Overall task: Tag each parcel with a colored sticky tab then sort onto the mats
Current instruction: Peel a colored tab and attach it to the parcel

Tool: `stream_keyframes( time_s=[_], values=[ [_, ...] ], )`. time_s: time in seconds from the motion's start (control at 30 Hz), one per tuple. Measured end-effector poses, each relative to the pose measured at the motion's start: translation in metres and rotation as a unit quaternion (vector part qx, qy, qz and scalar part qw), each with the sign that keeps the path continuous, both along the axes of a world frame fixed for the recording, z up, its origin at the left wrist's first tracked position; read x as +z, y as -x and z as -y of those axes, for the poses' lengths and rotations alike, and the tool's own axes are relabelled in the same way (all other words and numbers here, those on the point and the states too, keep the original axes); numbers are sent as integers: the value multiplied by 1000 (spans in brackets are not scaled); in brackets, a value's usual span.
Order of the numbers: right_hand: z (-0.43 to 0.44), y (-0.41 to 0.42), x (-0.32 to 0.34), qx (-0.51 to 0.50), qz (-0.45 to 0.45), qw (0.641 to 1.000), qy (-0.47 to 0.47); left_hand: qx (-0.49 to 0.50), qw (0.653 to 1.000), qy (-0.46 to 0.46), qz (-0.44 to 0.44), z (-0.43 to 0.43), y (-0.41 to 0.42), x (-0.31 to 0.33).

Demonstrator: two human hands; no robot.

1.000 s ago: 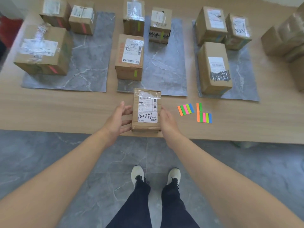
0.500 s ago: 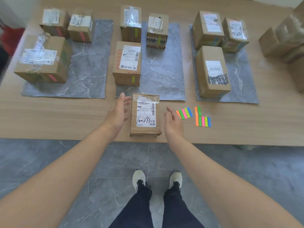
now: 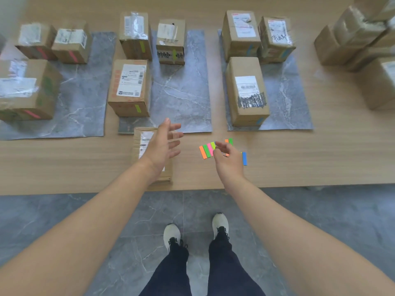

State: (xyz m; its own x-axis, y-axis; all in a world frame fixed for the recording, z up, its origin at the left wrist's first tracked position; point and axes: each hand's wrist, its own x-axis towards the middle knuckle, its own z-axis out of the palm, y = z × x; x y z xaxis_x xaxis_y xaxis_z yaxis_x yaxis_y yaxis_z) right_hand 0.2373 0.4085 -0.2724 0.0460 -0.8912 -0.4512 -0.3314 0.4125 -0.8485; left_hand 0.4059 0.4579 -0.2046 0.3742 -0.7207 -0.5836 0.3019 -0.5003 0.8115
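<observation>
A small cardboard parcel (image 3: 140,144) with a white label lies on the wooden table near its front edge. My left hand (image 3: 163,146) hovers over it with fingers spread, hiding most of its top. Coloured sticky tabs (image 3: 205,151) lie to its right in two small sets. My right hand (image 3: 227,159) is over them, fingers loosely curled, fingertips at the yellow-green tab; I cannot see a tab pinched. Three grey mats lie behind: left mat (image 3: 85,90), middle mat (image 3: 181,90), right mat (image 3: 286,92), each bearing tagged parcels.
Untagged parcels (image 3: 352,37) are stacked at the table's right end. Left-mat parcels carry pink tabs, middle-mat ones green, right-mat ones blue. The table's front edge (image 3: 299,185) runs just below my hands; my feet stand on grey floor tiles.
Both hands let go of the parcel, which stays on the table. My right hand moved right onto the sticky tabs; my left hand lifted and came over the parcel.
</observation>
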Motion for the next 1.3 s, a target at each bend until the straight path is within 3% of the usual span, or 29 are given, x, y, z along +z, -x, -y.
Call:
stream_keyframes(
  time_s=[0.27,0.43,0.63,0.83,1.07,1.3],
  values=[
    [45,36,-22,118,-55,991,28,20,999,-44,5,29,50,-38],
    [68,53,-42,311,-142,927,151,22,997,-66,17,38,68,-65],
    [92,51,-69,418,-177,865,215,37,997,-64,7,47,83,-85],
    [114,51,-78,491,-238,795,265,-74,987,-52,136,42,87,-105],
    [131,43,-74,512,-236,798,213,-138,961,-57,234,41,92,-104],
    [139,38,-71,536,-243,782,206,-235,901,-70,358,43,92,-104]
  ],
)
